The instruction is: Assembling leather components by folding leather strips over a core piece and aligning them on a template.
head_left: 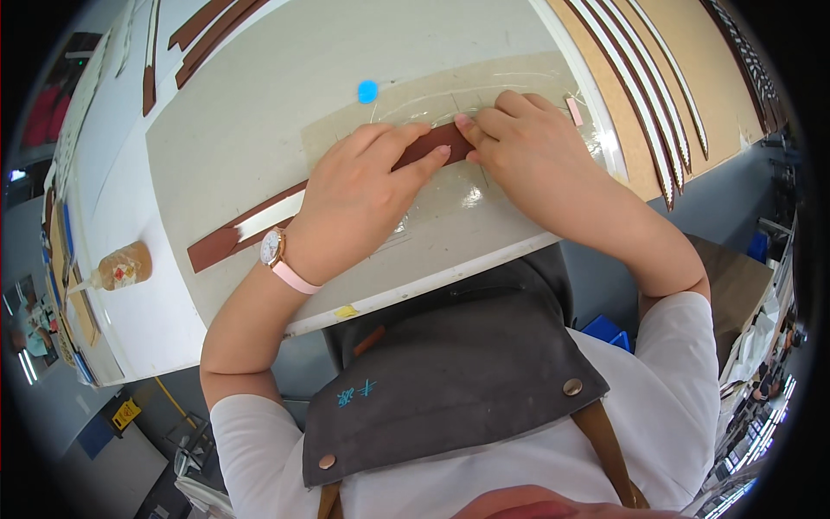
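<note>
A long brown leather strip (213,251) lies slantwise on the grey work mat, with a white band (275,214) along the middle of its left part. My left hand (350,186) rests across the strip, its thumb and forefinger stretched apart on the brown surface. At the strip's right end, my right hand (532,143) is closed, its thumb and forefinger pinching the strip from its two long edges. That end is hidden under the right hand. A clear sheet (341,130) lies beneath the strip.
A blue disc (367,92) lies beyond my left hand, a small pink piece (574,111) beyond my right. A bottle of amber liquid (126,265) lies on the white tabletop at left. Several brown-and-white strips (644,86) lie on a tan board at right, more brown strips (216,39) at far left.
</note>
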`<control>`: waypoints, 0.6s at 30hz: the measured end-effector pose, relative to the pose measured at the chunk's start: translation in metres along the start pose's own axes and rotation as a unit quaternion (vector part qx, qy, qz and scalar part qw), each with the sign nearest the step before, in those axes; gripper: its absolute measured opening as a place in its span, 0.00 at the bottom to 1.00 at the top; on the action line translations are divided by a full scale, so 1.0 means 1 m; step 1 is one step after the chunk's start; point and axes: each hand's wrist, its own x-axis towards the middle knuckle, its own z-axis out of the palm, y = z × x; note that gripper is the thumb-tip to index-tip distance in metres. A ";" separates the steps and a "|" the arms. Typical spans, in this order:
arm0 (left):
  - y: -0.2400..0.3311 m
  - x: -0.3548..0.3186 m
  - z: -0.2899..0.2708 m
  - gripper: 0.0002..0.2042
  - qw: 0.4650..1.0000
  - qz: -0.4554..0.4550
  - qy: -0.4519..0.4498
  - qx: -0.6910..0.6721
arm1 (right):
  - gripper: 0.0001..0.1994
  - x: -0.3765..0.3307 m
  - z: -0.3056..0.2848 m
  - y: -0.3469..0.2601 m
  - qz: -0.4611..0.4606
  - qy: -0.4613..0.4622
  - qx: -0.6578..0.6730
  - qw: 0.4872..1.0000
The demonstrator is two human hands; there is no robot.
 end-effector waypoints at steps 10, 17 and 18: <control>0.002 0.003 -0.002 0.19 1.000 -0.015 0.000 -0.013 | 0.18 -0.007 0.008 0.008 0.012 0.055 0.052 0.997; 0.001 0.001 -0.003 0.21 1.000 -0.017 -0.004 -0.015 | 0.20 -0.025 0.000 0.017 0.061 0.080 0.238 0.966; 0.001 0.001 -0.003 0.21 1.000 -0.015 -0.004 -0.014 | 0.20 -0.026 0.002 0.015 0.061 0.079 0.237 0.966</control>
